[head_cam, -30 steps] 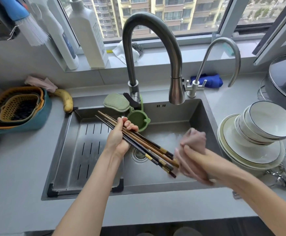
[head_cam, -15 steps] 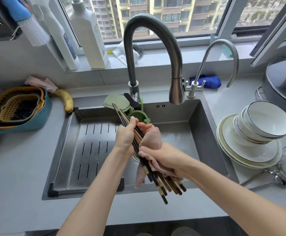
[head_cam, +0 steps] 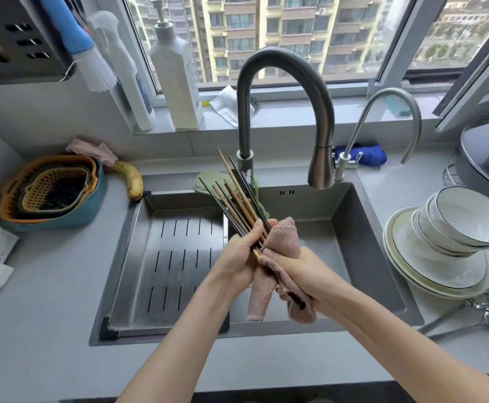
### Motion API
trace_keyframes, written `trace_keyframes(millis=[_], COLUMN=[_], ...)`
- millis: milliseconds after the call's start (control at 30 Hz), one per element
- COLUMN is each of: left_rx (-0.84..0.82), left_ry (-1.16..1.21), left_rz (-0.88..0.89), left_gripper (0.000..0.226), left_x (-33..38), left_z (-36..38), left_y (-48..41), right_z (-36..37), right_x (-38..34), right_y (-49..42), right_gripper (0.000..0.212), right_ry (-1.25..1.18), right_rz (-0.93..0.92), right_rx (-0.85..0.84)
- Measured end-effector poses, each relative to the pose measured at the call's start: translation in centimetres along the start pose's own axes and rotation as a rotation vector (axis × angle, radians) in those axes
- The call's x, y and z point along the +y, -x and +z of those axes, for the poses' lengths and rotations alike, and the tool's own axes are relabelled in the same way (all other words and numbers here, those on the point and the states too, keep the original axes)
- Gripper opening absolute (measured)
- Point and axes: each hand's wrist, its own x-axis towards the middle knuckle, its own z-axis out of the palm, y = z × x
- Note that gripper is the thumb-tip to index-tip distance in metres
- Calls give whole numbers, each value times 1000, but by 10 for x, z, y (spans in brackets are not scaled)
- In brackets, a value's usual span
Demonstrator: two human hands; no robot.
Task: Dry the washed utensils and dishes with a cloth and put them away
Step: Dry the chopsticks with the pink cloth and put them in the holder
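Gripping chopsticks (head_cam: 239, 199) in left hand (head_cam: 237, 257), right hand (head_cam: 298, 271) clasping cloth (head_cam: 281, 245) round them

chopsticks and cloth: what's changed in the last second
The right hand brought the pink cloth in from the right and closed it round the chopsticks, then slid it down over their lower ends, which it now wraps. The left hand kept its grip and swung the bundle steeper, upper ends toward the faucet. The stacked bowls and banana stayed put.
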Motion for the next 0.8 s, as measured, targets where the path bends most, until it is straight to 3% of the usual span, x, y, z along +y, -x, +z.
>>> trace_keyframes(millis=[133, 200, 300, 367, 433, 500, 567, 700, 800], left_rx=[132, 117, 50, -12, -33, -4, 31, 39, -63], left_ry=[-140, -71, 84, 148, 112, 54, 17, 11, -233], left_rz=[108, 88, 30, 17, 42, 84, 102, 65, -70], left_gripper=[28, 29, 30, 28, 18, 13, 11, 12, 11], left_x=[7, 11, 17, 21, 22, 23, 24, 40, 47], left_z=[-2, -3, -4, -8, -12, -15, -14, -26, -29], left_y=[3, 5, 9, 13, 15, 11, 5, -2, 5], right_z=[9, 13, 18, 20, 20, 14, 1, -41, -45], right_x=[11, 15, 21, 20, 17, 15, 15, -3, -24], right_y=[14, 24, 25, 20, 14, 7, 1, -6, -30], right_gripper=[33, 33, 30, 26, 21, 27, 39, 50, 50], right_ry=[197, 257, 183, 92, 1, -54, 38, 232, 200], right_rz=[13, 21, 2, 21, 91, 169, 188, 40, -81], right_rx=[-66, -96, -115, -37, -15, -101, -147, 59, 100])
